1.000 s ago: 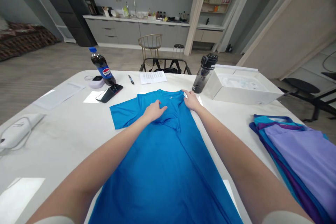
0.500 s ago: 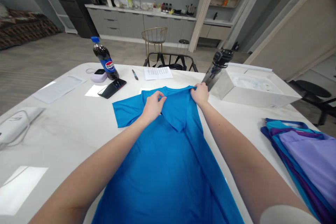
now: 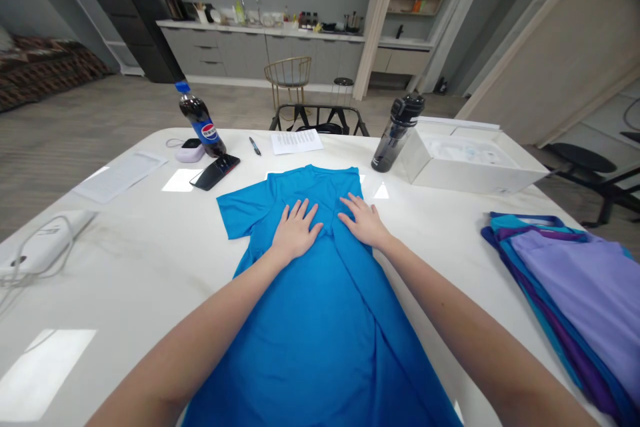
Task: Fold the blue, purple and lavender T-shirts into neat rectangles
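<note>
A blue short-sleeved T-shirt [image 3: 310, 320] lies spread on the white table [image 3: 165, 267], its collar end away from me. Its right side is folded inward over the body, while the left sleeve sticks out flat. My left hand [image 3: 296, 230] rests palm down on the upper chest of the shirt, fingers spread. On the folded-in part lies my right hand [image 3: 365, 221], also flat with its fingers apart. Neither hand grips the cloth. The shirt's hem runs out of view at the bottom.
At the right is a stack of folded shirts [image 3: 575, 280]. A dark tumbler [image 3: 395, 133] and a white box [image 3: 475, 167] stand behind it. A cola bottle [image 3: 203, 123], phone [image 3: 215, 172], pen [image 3: 255, 145] and papers [image 3: 297, 142] sit along the far left and middle.
My right hand has let go of the shirt's upper right corner and come inward, nearer to me. My left hand has opened from a pinch and now lies flat. The folded side lies flatter.
</note>
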A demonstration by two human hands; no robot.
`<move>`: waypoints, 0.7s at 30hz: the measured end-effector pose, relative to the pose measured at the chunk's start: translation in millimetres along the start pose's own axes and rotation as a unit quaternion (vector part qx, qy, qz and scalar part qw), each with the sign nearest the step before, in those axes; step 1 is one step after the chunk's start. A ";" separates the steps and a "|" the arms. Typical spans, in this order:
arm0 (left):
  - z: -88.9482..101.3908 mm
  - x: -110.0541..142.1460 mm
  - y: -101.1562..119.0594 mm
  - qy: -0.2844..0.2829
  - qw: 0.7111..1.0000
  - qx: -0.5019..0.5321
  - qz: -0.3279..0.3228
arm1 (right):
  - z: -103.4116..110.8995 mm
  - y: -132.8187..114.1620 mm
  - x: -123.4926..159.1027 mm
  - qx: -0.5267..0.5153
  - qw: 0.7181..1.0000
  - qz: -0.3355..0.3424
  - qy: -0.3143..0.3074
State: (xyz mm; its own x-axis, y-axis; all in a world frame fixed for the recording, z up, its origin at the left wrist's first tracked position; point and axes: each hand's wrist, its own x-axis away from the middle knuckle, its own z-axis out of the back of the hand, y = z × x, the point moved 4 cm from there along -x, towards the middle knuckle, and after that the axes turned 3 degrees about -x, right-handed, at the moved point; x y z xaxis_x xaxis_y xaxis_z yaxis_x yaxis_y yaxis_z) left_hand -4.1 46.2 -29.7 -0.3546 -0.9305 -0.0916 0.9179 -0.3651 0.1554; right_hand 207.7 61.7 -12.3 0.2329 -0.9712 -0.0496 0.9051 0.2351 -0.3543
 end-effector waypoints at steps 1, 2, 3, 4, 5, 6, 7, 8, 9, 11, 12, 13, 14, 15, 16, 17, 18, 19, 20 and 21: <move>-2.2 0.9 -0.6 0.000 1.000 -0.006 0.001 | -5.4 -0.3 14.6 0.003 1.000 0.001 -0.016; -3.0 1.0 -1.4 0.001 1.000 -0.012 0.001 | -9.4 -0.3 28.1 0.007 1.000 0.002 -0.024; -3.0 0.6 -2.1 0.000 1.000 -0.015 0.002 | -12.0 -0.3 40.4 0.009 1.000 0.006 -0.025; -2.5 0.0 -2.4 -0.002 1.000 -0.018 0.003 | -13.4 -0.1 52.0 0.008 1.000 0.011 -0.023; -1.7 -0.6 -2.5 -0.004 1.000 -0.020 0.003 | -13.8 0.4 63.0 0.004 1.000 0.014 -0.020; -0.9 -1.0 -2.3 -0.005 1.000 -0.021 0.004 | -13.4 0.9 74.0 -0.002 1.000 0.018 -0.019; -0.3 -1.3 -2.0 -0.006 1.000 -0.021 0.004 | -12.6 1.6 85.3 -0.008 1.000 0.021 -0.018; 0.1 -1.4 -1.6 -0.007 1.000 -0.020 0.005 | -11.4 2.2 97.1 -0.014 0.999 0.026 -0.017; 0.2 -1.3 -1.4 -0.007 1.000 -0.018 0.005 | -10.2 2.6 109.4 -0.017 0.999 0.031 -0.016; -0.3 -1.0 -1.3 -0.008 1.000 -0.013 0.004 | -8.3 2.9 134.5 -0.017 0.999 0.037 -0.013; -0.7 -0.9 -1.4 -0.009 1.000 -0.011 0.004 | -7.8 2.5 146.5 -0.016 0.999 0.036 -0.011; -1.1 -0.8 -1.5 -0.009 1.000 -0.009 0.003 | -7.6 1.9 157.4 -0.014 0.999 0.032 -0.009; -1.3 -0.6 -1.7 -0.009 1.000 -0.008 0.001 | -7.7 0.8 166.9 -0.012 1.000 0.025 -0.006; -1.5 -0.4 -1.6 -0.010 1.000 -0.007 0.000 | -7.8 -0.7 174.7 -0.009 1.000 0.017 -0.001; -1.3 -0.2 -1.4 -0.009 1.000 -0.007 -0.001 | -7.7 -2.5 180.6 -0.006 1.000 0.011 0.005; -0.8 0.2 -0.8 -0.008 1.000 -0.007 -0.001 | -7.5 -4.6 184.7 -0.003 1.000 0.006 0.013; 0.6 0.7 0.1 -0.003 1.000 -0.009 -0.001 | -7.2 -6.7 187.3 -0.001 1.000 0.004 0.022; 3.0 1.5 1.7 0.010 1.000 -0.014 -0.001 | -6.7 -8.4 188.5 0.000 1.000 0.002 0.030; 6.7 2.7 4.3 0.030 0.999 -0.022 -0.006 | -6.2 -9.7 189.0 -0.001 0.999 0.001 0.039; 11.3 4.5 8.2 0.055 0.998 -0.032 -0.019 | -5.6 -10.4 189.0 -0.003 0.999 0.000 0.046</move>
State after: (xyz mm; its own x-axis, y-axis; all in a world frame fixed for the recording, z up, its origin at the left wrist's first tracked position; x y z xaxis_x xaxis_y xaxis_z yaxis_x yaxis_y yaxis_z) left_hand -0.2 38.7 -17.7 -0.3712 -0.9058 -0.2042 0.9148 -0.3944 0.0867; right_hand 240.3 -124.5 -23.2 0.1994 -0.9705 -0.1355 0.9029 0.2357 -0.3595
